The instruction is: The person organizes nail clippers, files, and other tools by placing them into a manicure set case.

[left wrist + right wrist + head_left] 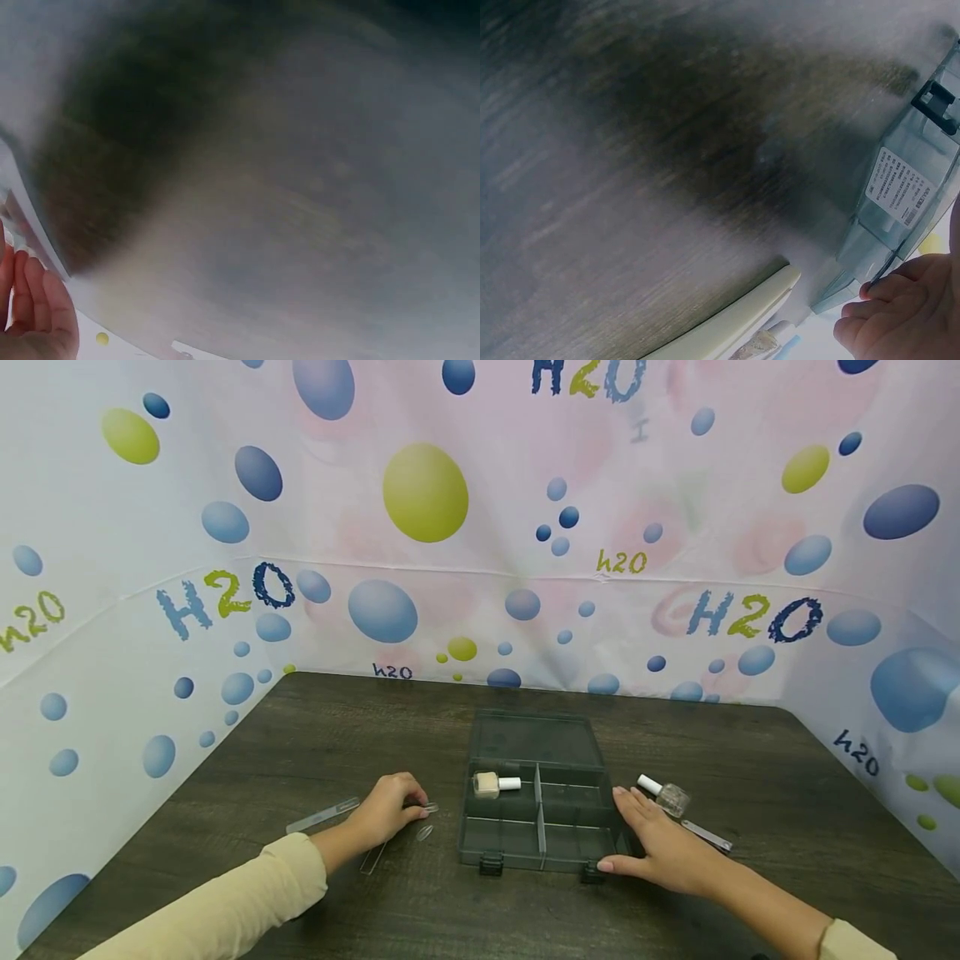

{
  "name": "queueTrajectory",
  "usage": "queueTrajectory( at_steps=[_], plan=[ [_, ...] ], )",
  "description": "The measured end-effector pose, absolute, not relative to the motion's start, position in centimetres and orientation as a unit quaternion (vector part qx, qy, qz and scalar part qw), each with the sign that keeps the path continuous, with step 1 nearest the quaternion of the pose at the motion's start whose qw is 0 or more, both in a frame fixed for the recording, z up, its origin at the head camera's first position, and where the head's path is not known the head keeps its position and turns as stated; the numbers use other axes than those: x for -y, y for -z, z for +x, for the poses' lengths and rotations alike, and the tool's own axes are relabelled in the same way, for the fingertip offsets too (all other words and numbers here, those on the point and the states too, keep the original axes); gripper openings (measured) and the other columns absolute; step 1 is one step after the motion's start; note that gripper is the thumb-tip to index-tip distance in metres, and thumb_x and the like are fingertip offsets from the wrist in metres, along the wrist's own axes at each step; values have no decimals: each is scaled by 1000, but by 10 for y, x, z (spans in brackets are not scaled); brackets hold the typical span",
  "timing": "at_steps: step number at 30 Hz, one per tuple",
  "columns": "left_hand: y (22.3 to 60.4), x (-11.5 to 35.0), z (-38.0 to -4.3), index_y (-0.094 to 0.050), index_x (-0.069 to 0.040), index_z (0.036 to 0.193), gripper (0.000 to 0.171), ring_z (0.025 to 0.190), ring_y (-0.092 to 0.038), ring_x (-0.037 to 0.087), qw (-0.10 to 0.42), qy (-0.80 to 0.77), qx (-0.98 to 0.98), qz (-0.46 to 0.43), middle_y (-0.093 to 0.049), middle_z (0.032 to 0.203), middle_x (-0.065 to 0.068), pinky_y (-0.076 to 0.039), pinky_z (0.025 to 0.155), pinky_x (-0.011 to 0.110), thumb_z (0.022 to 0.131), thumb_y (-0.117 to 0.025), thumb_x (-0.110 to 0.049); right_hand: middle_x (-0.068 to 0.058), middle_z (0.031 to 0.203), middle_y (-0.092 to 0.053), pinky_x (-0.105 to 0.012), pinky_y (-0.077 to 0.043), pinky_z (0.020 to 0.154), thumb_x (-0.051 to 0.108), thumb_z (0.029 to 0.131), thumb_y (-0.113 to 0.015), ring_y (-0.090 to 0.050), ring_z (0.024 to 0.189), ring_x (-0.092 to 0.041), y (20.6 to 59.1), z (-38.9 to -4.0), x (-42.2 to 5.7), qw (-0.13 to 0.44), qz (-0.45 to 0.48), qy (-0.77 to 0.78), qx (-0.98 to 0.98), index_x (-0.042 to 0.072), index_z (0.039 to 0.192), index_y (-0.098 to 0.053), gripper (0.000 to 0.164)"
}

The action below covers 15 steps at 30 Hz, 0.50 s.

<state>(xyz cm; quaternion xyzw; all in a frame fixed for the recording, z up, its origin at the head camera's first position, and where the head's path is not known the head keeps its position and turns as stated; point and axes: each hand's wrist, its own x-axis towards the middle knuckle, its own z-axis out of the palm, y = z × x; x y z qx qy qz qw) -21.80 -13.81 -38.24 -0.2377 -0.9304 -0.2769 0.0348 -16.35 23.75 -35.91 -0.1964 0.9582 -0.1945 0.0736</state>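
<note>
My left hand (386, 814) pinches at a small clear oval piece (431, 808) on the dark table, left of the organizer box. A second clear oval piece (424, 832) lies just below the fingertips. In the left wrist view, only part of the hand (41, 311) shows at the lower left. My right hand (663, 847) rests along the right side of the smoky see-through organizer box (542, 852), fingers extended, thumb at its front corner. The box's lid lies back, and a cream nail polish bottle (487, 785) lies in its back left compartment.
Right of the box lie a glittery nail polish bottle (672, 799) and a nail clipper (707, 837), partly behind the right hand. A clear flat strip (322, 816) lies left of the left hand; a thin narrow tool (371, 860) lies below it. A printed curtain (480, 527) surrounds the table.
</note>
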Motion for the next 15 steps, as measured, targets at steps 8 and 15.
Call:
queueTrajectory(
  at_steps=[8, 15],
  plan=[
    [379, 138, -219, -68, -3, 81, 4, 71, -56, 10, 38, 285, 927, -241, -61, 80, 3, -49, 61, 20, 80, -70, -6, -28, 150, -19, -67, -24, 102, 65, 77, -57, -16, 137, -49, 358, -163, -236, 78, -193, 198, -958, -5, 146, -19, 106],
    [374, 136, -221, -68, -1, 80, 5, 68, -56, 9, 72, 309, 908, -273, -63, 80, 5, -49, 59, 18, 79, -71, -5, -28, 150, -19, -67, -26, 101, 65, 77, -57, -17, 136, -49, 358, -163, -237, 74, -194, 194, -959, -5, 146, -19, 105]
  ],
)
